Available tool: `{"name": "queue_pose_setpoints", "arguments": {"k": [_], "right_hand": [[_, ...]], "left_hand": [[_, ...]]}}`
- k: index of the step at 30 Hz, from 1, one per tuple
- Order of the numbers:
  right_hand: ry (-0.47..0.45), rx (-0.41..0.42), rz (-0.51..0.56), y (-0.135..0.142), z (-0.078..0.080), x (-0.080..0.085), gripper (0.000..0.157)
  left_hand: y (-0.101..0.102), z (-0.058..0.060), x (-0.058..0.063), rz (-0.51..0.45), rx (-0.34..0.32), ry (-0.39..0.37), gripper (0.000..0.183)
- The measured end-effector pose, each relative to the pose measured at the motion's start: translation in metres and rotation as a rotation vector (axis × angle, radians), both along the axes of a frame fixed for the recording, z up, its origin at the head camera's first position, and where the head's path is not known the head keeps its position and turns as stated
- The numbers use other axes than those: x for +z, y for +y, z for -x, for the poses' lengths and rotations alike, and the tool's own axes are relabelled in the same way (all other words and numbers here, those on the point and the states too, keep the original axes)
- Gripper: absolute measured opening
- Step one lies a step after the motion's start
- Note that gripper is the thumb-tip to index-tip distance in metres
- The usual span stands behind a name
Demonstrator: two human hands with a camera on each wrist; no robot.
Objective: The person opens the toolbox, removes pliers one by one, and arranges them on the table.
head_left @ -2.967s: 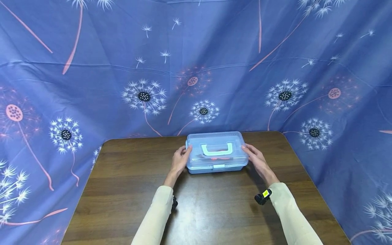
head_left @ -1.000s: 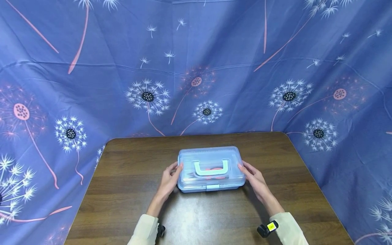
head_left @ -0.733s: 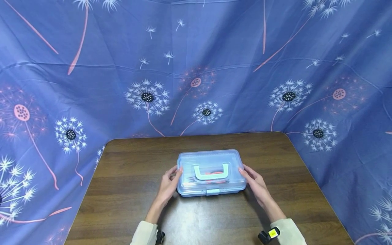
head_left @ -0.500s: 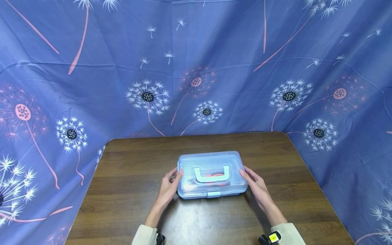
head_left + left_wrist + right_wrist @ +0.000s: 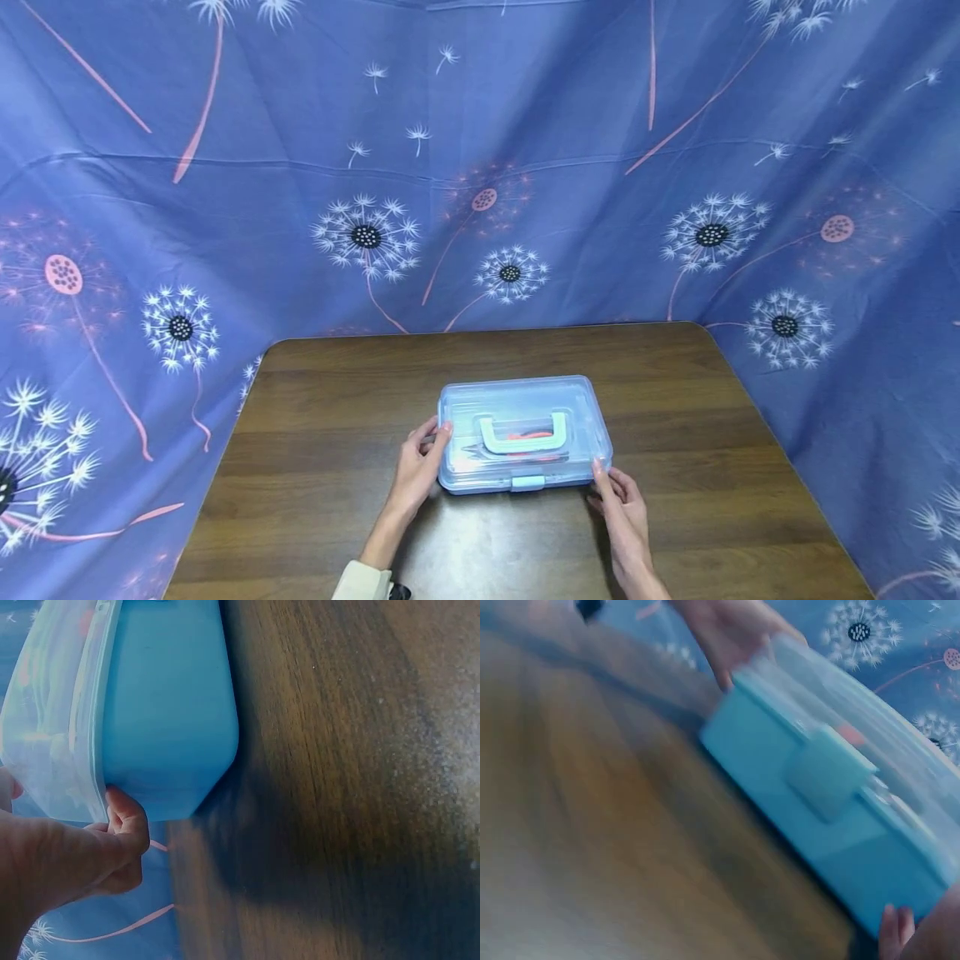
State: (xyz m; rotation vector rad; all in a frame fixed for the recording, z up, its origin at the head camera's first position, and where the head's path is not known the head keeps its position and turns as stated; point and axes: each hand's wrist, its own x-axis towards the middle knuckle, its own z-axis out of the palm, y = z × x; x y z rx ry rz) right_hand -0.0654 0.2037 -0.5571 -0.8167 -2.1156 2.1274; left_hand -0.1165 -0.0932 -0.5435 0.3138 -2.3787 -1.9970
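Observation:
A light-blue plastic storage box (image 5: 480, 483) with a clear lid (image 5: 525, 396), a white folding handle (image 5: 522, 443) and a front latch (image 5: 528, 482) stands closed on the table. Red and grey items (image 5: 517, 454), too blurred to name, show through the lid. My left hand (image 5: 417, 467) grips the box's left end, thumb on the lid and curled fingers under the rim, as the left wrist view shows. My right hand (image 5: 624, 521) is at the front right corner, thumb against the lid edge, fingers relaxed below it. Its wrist view is blurred.
The brown wooden table (image 5: 337, 392) has rounded far corners. A blue curtain with dandelion prints (image 5: 585, 250) hangs behind it and along both sides. Black wrist gear (image 5: 400, 592) shows at the left sleeve.
Both hands have drawn the box from the table's far edge toward me. Since half a second ago, my right hand has slid from the box's right end to its front right corner.

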Motion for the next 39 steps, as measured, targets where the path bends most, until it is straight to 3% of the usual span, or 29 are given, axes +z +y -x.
{"name": "queue_pose_setpoints", "arguments": {"k": [3, 11, 18, 21, 31, 35, 39], "right_hand": [[-0.027, 0.008, 0.087, -0.015, -0.01, -0.01, 0.062], [-0.035, 0.148, 0.159, -0.049, -0.016, -0.02, 0.056], [-0.094, 0.271, 0.194, -0.059, -0.012, -0.021, 0.076], [-0.102, 0.31, 0.19, -0.061, -0.011, -0.021, 0.075], [-0.14, 0.282, 0.063, -0.06, -0.01, -0.009, 0.065], [-0.165, 0.273, 0.076, -0.059, -0.013, -0.001, 0.064], [-0.177, 0.32, 0.119, -0.056, -0.015, 0.003, 0.057]], "left_hand": [[-0.001, 0.0, -0.001, 0.002, 0.01, -0.011, 0.062], [-0.001, 0.0, -0.003, -0.009, 0.007, -0.014, 0.061], [0.0, -0.001, -0.003, 0.005, 0.009, -0.013, 0.061], [0.001, -0.001, -0.003, -0.002, 0.013, -0.007, 0.06], [0.007, -0.002, -0.001, 0.072, 0.055, 0.009, 0.057], [0.008, -0.002, 0.0, 0.073, 0.055, 0.013, 0.057], [0.007, -0.001, -0.001, 0.079, 0.065, 0.023, 0.057]]}}
